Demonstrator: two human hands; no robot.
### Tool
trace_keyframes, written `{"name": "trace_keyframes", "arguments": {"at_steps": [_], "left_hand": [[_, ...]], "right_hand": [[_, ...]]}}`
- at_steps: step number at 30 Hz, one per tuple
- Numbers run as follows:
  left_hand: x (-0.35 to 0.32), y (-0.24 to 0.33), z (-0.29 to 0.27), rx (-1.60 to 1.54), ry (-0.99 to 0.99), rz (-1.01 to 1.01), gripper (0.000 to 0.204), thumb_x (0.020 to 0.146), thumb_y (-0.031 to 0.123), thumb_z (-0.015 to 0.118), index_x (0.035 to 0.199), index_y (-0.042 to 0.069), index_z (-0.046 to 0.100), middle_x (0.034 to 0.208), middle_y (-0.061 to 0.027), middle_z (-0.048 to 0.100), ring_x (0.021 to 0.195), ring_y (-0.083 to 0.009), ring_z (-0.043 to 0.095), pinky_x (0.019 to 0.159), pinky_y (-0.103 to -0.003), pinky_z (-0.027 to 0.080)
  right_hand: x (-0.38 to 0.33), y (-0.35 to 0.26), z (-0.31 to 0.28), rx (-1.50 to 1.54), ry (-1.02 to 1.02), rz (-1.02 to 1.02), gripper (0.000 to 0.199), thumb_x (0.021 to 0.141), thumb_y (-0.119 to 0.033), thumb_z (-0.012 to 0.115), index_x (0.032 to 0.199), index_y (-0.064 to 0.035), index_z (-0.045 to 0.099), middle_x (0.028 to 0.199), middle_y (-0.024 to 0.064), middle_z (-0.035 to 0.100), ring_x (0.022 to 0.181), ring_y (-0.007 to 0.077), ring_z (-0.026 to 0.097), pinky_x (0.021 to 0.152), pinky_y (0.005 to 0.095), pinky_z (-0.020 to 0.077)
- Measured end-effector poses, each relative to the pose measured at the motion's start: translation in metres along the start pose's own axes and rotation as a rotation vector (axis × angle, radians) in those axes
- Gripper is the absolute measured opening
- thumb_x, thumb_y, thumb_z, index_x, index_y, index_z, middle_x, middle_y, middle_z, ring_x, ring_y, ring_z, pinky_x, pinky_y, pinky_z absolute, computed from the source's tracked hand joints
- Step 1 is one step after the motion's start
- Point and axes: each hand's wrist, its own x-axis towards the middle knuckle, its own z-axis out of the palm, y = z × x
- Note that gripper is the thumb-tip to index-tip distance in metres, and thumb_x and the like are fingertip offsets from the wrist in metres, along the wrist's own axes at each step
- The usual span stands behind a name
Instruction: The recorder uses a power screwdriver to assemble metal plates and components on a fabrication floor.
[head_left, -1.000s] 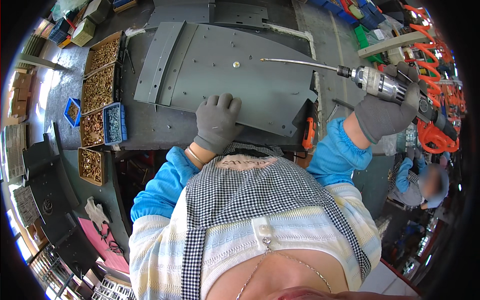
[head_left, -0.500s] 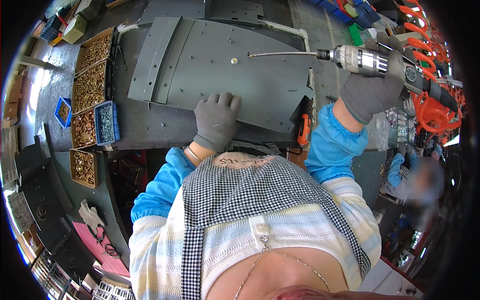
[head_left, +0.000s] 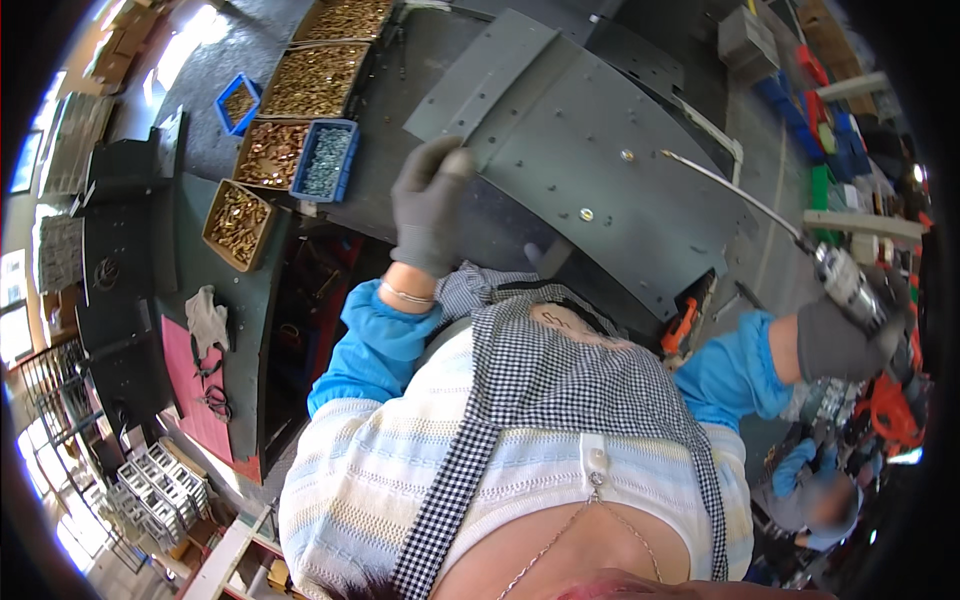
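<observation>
My right hand (head_left: 850,335), in a grey glove, grips a silver and black power drill (head_left: 848,282) fitted with a long thin shaft. The shaft's tip is over a grey sheet-metal panel (head_left: 660,220), near one of two small yellowish fasteners (head_left: 627,155); the other fastener (head_left: 587,214) is nearer to me. Several short studs stand up from the panel. Also gloved in grey, my left hand (head_left: 430,205) is raised by the panel's near left edge. Its fingers are slightly blurred, look partly spread, and show nothing between them.
Cardboard trays of brassy fasteners (head_left: 315,80) are at the far left, beside a blue bin of silvery fasteners (head_left: 325,160). An orange-handled tool (head_left: 682,328) lies at the panel's near right corner. Another person (head_left: 810,490) is at lower right.
My left hand has lifted off the panel and moved toward the trays. The drill has swung back to the right. Two yellowish fasteners now show where one did. The whole view has turned.
</observation>
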Motion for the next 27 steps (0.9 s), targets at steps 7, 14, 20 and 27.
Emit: {"name": "trace_keyframes", "arguments": {"at_steps": [7, 14, 20, 27], "left_hand": [[0.142, -0.07, -0.108, 0.37, 0.117, -0.109, 0.04, 0.086, 0.029, 0.072, 0.116, 0.003, 0.068, 0.108, -0.0081, 0.07, 0.098, -0.0174, 0.064, 0.085, -0.03, 0.05], [0.277, -0.083, -0.044, 0.954, -0.493, 0.023, 0.033, 0.083, 0.029, 0.071, 0.107, 0.006, 0.072, 0.105, -0.0152, 0.071, 0.099, -0.0283, 0.068, 0.087, -0.036, 0.052], [0.321, -0.115, -0.022, 1.304, -0.768, 0.229, 0.038, 0.085, 0.034, 0.062, 0.11, 0.007, 0.071, 0.117, -0.0188, 0.066, 0.113, -0.0377, 0.061, 0.094, -0.042, 0.05], [0.313, -0.048, 0.014, 1.846, -0.887, -0.074, 0.049, 0.082, 0.042, 0.065, 0.115, 0.006, 0.07, 0.123, -0.0153, 0.066, 0.116, -0.0335, 0.062, 0.097, -0.043, 0.049]], "right_hand": [[-0.015, -0.013, 0.015, 0.016, 0.168, -0.036, 0.039, 0.092, -0.022, 0.051, 0.107, 0.012, 0.061, 0.099, 0.0223, 0.065, 0.092, 0.0309, 0.064, 0.087, 0.0439, 0.0531], [-0.038, -0.046, 0.023, 0.031, 0.216, -0.068, 0.039, 0.093, -0.023, 0.055, 0.114, 0.0087, 0.057, 0.106, 0.0212, 0.063, 0.092, 0.0297, 0.064, 0.089, 0.0445, 0.0534], [-0.06, -0.078, 0.024, -0.119, 0.224, -0.06, 0.049, 0.094, -0.031, 0.055, 0.122, 0.0092, 0.056, 0.11, 0.0188, 0.063, 0.098, 0.027, 0.063, 0.087, 0.0384, 0.0509], [-0.077, -0.092, 0.038, -0.334, 0.409, -0.197, 0.05, 0.093, -0.031, 0.057, 0.124, 0.0085, 0.055, 0.111, 0.0179, 0.064, 0.097, 0.0266, 0.064, 0.087, 0.0388, 0.0511]]}}
